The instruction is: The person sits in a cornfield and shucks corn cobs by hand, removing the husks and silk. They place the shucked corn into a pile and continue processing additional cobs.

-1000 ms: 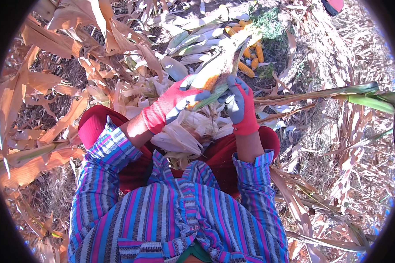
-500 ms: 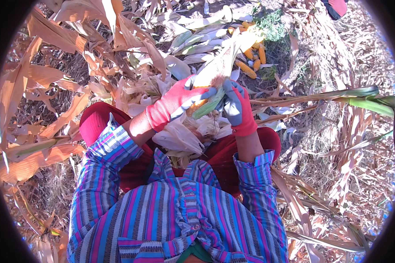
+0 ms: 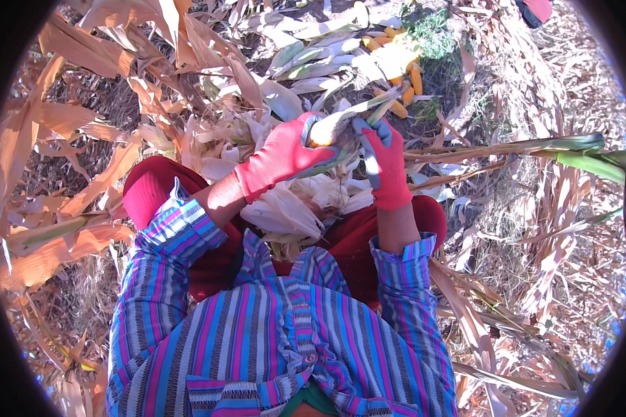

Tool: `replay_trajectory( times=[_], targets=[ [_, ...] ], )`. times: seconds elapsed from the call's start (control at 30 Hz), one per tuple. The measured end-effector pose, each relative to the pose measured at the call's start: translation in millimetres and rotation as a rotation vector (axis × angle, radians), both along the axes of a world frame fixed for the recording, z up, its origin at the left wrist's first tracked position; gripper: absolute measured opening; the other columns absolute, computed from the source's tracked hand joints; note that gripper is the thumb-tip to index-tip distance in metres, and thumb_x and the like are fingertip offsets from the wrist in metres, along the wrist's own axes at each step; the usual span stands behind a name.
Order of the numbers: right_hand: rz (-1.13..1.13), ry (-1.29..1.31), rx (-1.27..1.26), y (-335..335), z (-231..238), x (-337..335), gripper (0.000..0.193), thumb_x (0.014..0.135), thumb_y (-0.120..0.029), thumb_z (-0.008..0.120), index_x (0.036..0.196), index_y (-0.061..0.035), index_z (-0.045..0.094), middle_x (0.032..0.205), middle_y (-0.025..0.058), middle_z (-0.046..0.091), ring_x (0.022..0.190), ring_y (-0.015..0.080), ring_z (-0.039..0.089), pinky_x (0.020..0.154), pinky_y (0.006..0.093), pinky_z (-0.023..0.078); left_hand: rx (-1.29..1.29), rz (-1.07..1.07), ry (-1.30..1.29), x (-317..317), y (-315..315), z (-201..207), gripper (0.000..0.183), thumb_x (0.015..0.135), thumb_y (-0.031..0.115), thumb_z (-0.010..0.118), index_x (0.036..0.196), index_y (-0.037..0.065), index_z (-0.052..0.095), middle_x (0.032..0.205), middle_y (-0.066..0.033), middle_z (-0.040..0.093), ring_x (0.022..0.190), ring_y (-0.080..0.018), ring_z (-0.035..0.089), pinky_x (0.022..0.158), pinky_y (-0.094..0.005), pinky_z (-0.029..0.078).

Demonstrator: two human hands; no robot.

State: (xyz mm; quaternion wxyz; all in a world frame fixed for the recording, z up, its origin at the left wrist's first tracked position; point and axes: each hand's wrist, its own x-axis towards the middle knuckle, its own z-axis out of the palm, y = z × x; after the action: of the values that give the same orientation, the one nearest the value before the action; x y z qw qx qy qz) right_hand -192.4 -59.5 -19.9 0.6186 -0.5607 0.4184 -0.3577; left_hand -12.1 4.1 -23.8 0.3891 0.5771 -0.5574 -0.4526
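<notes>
My left hand [image 3: 282,156], in a red glove with a grey palm, is wrapped round a corn ear [image 3: 322,132] held above my lap. Yellow kernels show near its thumb; the rest of the ear is covered by husk or hidden by the glove. My right hand [image 3: 384,160], gloved alike, pinches the pale green husk [image 3: 381,110] at the ear's right side, its fingers closed. Below both hands, a heap of stripped husks [image 3: 285,214] lies between my knees.
Ahead of me lie several ears still in pale husks [image 3: 327,54]. Bare yellow cobs [image 3: 416,80] are piled to their right, beside a green plant [image 3: 431,35]. Dry corn stalks and leaves [image 3: 83,118] crowd the left; a long stalk [image 3: 508,149] reaches in from the right.
The ear has tipped over to the right and its husk now slants up and right. My right hand has shifted slightly right, drawing husk away from the ear. My left hand has rolled over it.
</notes>
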Motion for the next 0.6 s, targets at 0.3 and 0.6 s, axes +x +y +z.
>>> replay_trajectory(
  times=[0.3,0.6],
  targets=[
    [0.081,0.001,0.042,-2.6,1.7,-1.0,0.031,0.094,-0.027,0.046,0.104,-0.0001,0.06,0.085,0.002,0.061,0.074,0.0062,0.054,0.067,0.0214,0.044,0.103,-0.138,0.187,5.6,-1.4,-2.2,0.048,0.076,0.015,0.067,0.12,0.002,0.052,0.106,-0.0077,0.063,0.099,-0.0135,0.056,0.089,-0.0303,0.043],
    [0.128,0.021,-0.314,-18.7,-4.4,-23.0,0.058,0.096,-0.05,0.03,0.116,-0.0003,0.053,0.096,0.0083,0.063,0.078,0.013,0.061,0.072,0.0265,0.048,-0.15,-0.209,0.049,5.2,-1.5,-11.9,0.052,0.07,0.022,0.074,0.114,0.003,0.054,0.096,-0.0135,0.063,0.092,-0.0221,0.062,0.081,-0.0324,0.047]
  ],
)
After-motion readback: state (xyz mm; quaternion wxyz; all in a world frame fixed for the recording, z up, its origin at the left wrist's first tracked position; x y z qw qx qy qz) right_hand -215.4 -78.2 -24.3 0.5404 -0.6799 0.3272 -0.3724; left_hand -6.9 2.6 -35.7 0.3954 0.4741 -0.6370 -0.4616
